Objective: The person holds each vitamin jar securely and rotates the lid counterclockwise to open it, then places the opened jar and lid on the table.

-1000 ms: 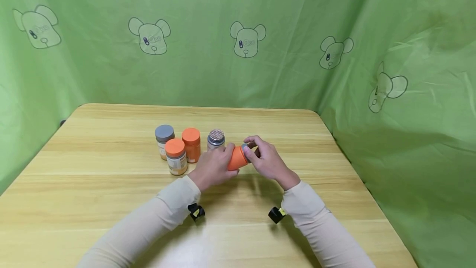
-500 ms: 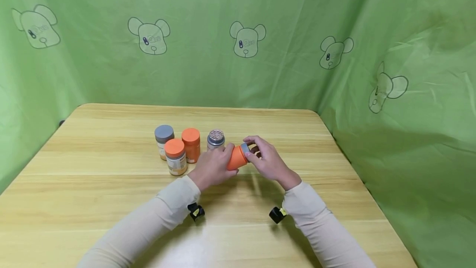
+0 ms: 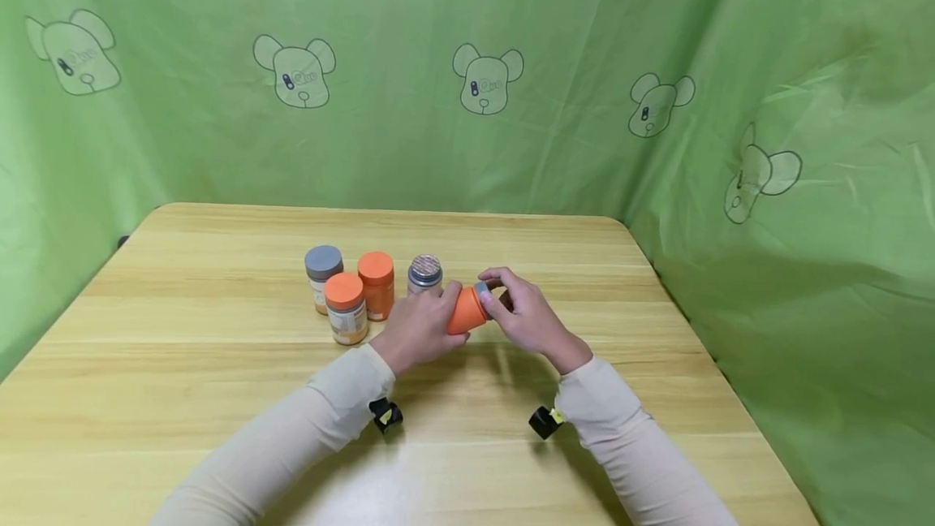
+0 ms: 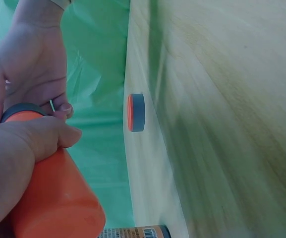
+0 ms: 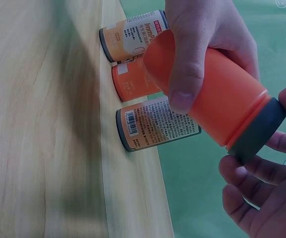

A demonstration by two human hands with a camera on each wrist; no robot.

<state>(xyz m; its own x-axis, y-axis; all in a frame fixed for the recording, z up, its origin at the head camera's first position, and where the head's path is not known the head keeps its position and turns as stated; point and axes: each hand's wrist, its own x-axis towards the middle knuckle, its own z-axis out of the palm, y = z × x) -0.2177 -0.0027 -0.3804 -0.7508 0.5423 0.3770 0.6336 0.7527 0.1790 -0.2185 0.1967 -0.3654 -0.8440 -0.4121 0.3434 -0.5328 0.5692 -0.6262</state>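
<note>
My left hand [image 3: 418,329] grips an orange bottle [image 3: 466,313], held tilted above the table with its top toward the right. On its end sits a grey cap [image 5: 258,131], which my right hand [image 3: 527,316] pinches between thumb and fingers. Just behind my left hand stands a bottle with a foil-sealed mouth [image 3: 426,266] and no cap on it. The left wrist view also shows a loose cap [image 4: 137,112], grey with an orange face, on the table; in the head view I cannot make it out.
Left of my hands, a grey-capped bottle [image 3: 324,265], an orange bottle [image 3: 376,282] and an orange-capped bottle [image 3: 346,308] stand close together. The wooden table [image 3: 467,461] has green curtains [image 3: 394,144] behind it and at the sides.
My right fingers and thumb shift slightly on the grey cap, loosening and closing around it again. The bottle and my left hand stay in place.
</note>
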